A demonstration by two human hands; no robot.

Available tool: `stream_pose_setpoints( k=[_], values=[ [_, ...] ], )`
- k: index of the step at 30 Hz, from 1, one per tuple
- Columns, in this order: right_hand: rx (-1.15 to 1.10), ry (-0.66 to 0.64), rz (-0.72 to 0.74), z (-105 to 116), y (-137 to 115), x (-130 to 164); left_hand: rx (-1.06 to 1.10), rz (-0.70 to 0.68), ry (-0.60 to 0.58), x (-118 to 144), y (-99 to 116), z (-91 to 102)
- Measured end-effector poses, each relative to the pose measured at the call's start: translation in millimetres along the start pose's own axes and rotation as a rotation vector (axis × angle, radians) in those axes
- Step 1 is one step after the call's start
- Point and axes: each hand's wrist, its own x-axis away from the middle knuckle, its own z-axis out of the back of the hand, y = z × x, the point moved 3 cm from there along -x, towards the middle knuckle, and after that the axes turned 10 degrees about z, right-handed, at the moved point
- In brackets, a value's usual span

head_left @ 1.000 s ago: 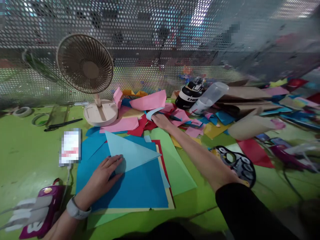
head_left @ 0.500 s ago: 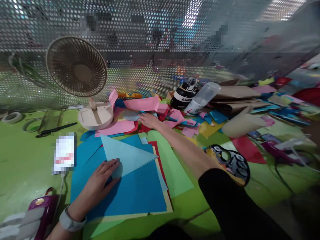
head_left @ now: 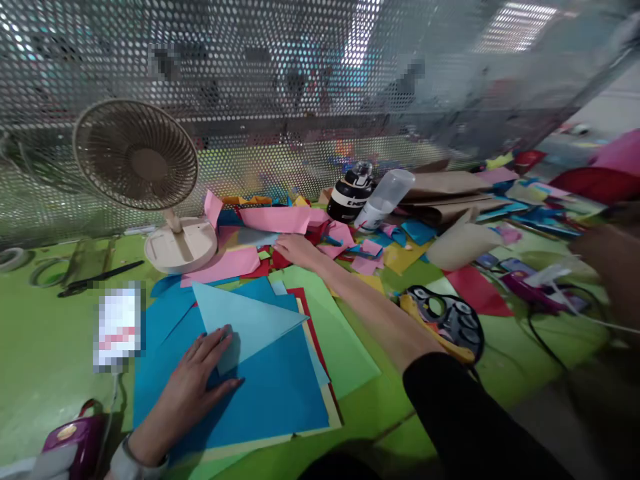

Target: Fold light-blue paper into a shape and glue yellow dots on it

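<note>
**Paper pinned flat under one palm, scraps under the other**

Blue sheets covered the green table as the left hand lay flat, fingers spread, pressing a corner of the light blue folded triangle onto the dark blue sheet beneath it. The right hand stretched far forward, fingers loosely extended and resting on the heap of pink and red paper scraps just beside the desk fan; whether it pinched a piece could not be told
</note>
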Motion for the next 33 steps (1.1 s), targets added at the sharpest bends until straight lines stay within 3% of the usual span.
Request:
stream_pose_setpoints(
  k=[4,6,8,11,14,18,22,28,33],
  values=[
    [-0.076,0.058,0.07,8,-27,52,-0.023,0.011,-0.018,-2,3,-0.5],
    [-0.188,0.074,0.199,5,-45,84,-0.022,0.0,-0.035,-3,6,0.7],
    [-0.297,0.049,0.352,-1,-63,112,-0.027,-0.002,-0.06,-4,9,2.5],
    [-0.309,-0.037,0.441,-17,-80,140,-0.05,0.002,-0.086,-4,16,6.3],
    [-0.223,-0.079,0.47,-33,-87,149,-0.048,-0.022,-0.063,-2,23,10.9],
    [-0.101,0.015,0.506,-42,-91,149,-0.067,-0.048,0.009,0,27,13.5],
    [-0.066,0.143,0.521,-42,-93,151,-0.061,-0.058,0.073,0,28,14.5],
    [-0.081,0.239,0.497,-36,-93,155,0.123,0.017,0.111,-1,26,19.6],
    [-0.108,0.333,0.514,-31,-98,159,0.138,0.035,0.119,1,26,18.8]
  ],
)
